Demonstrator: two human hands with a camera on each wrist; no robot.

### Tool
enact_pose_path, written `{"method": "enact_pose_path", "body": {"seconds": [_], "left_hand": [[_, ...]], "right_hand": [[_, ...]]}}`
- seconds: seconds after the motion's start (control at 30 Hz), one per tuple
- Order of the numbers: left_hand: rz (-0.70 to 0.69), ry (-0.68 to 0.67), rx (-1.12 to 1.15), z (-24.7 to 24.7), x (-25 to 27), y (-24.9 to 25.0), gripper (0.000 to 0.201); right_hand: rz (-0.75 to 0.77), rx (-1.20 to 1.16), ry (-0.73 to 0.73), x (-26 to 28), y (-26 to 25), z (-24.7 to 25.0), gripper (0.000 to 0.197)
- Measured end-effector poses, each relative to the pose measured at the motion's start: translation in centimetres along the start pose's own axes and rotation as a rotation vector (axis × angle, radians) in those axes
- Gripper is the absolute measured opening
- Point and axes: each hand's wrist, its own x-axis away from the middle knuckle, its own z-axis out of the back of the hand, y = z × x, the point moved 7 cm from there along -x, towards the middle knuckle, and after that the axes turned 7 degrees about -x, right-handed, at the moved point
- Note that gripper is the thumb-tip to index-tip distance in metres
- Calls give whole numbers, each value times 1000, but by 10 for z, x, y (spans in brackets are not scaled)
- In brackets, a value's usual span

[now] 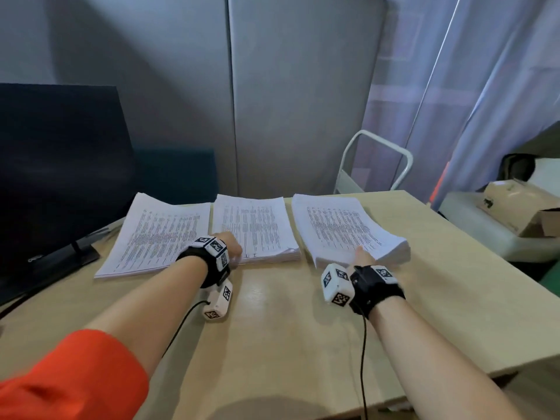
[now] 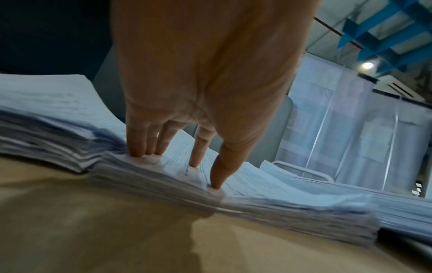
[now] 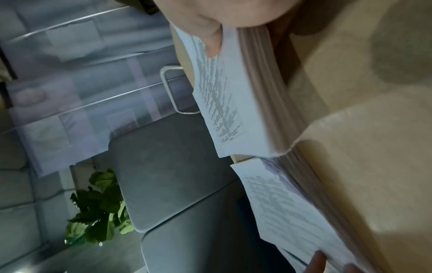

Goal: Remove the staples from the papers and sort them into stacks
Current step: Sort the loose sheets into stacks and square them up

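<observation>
two hands press separate paper stacks.

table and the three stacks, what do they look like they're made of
Table: looks like pale wood-grain laminate, semi-gloss, judging by the soft light reflection; solid wood can't be ruled out.
Stacks: thin white office paper, matte, printed in black; many fine sheet edges show along the sides.
</observation>
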Motion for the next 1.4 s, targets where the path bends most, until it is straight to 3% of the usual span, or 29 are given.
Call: {"method": "enact_pose_path", "body": {"seconds": [0.13,0.3,0.33,0.43,0.47,0.5,0.57,0.67,0.77,0.87,0.97,1.17,1.3,1.4], "left_hand": [[6,-60,-152,-1,-2,10,24],[-25,-60,-183,0,-18,2,28],[-31,-53,-169,2,-15,1,35],[6,-31,-83,9,0,-3,45],[25,-30,-58,10,2,-4,49],[38,-38,-30,10,2,-6,52],[54,-61,24,9,2,-7,57],[44,-67,16,13,1,-7,57],[4,-100,-2,12,-5,-9,43],[-40,-127,-3,13,-10,-11,25],[-67,-159,-47,21,-10,-7,26],[-86,-97,-94,31,-32,-3,14],[-69,-59,-49,33,-39,-4,19],[-67,-31,24,31,-41,3,35]], "right_hand": [[-59,-3,-40,7,2,-1,36],[12,-150,54,16,1,6,55],[42,-171,130,19,-2,14,58],[341,-305,524,45,-26,46,69],[454,-350,552,51,-38,44,67],[529,-339,478,52,-51,32,60],[526,-188,191,53,-65,-14,47],[445,285,-174,50,-67,-92,42],[381,792,-343,42,-53,-151,36],[377,1294,-423,34,-40,-182,32],[319,1549,-457,15,-30,-191,12],[395,1643,-370,-22,-25,-210,32],[429,1677,-380,-14,-28,-209,34],[436,1690,-360,-14,-28,-204,38]]}}
